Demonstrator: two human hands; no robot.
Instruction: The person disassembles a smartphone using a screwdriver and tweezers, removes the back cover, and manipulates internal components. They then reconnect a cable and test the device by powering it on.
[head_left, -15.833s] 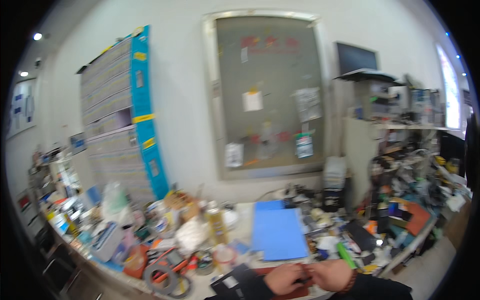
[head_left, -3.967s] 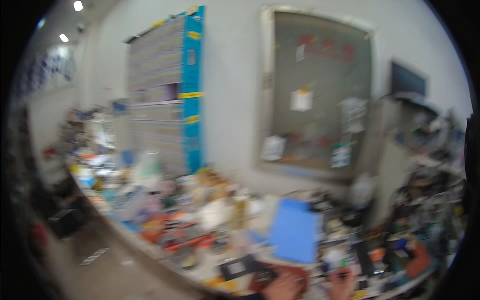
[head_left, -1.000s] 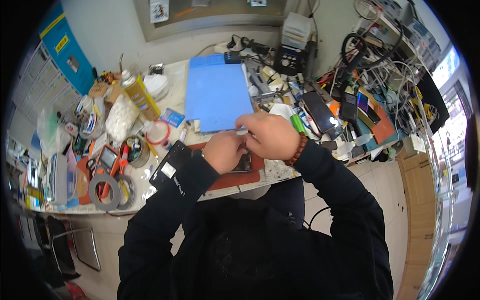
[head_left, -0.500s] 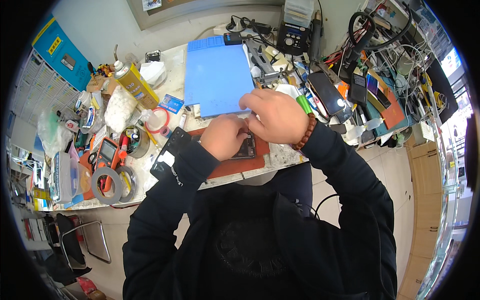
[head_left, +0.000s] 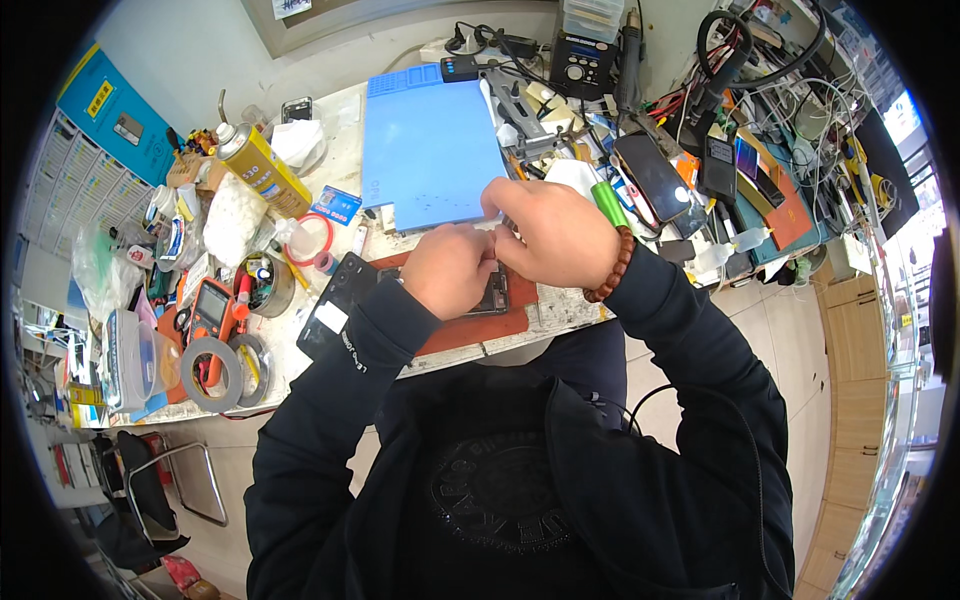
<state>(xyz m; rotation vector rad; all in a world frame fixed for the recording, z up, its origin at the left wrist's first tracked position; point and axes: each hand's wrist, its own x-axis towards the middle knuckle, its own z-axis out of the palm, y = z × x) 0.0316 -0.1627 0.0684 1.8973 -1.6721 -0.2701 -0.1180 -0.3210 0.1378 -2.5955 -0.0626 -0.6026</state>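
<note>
My left hand [head_left: 450,268] is closed, fingers curled, above an opened phone [head_left: 492,298] that lies on a reddish-brown mat [head_left: 470,335]. My right hand [head_left: 562,232], with a beaded bracelet at the wrist, meets it from the right. Thumb and fingers of the right hand are bent in a pinch at the left fingertips. Whatever lies between the fingertips is too small or hidden to name. Both hands cover most of the opened phone. Beside my left sleeve rests a black phone back panel [head_left: 350,283] with a white patch.
Beyond my hands lies a blue silicone mat [head_left: 430,150]. On the left stand a yellow spray can [head_left: 265,170], an orange multimeter [head_left: 210,305] and tape rolls [head_left: 212,374]. A green cylinder [head_left: 607,203], a dark phone [head_left: 652,178] and tangled cables crowd the right.
The view has shifted slightly. Both hands stay together over the opened phone, with hardly any change in their fingers.
</note>
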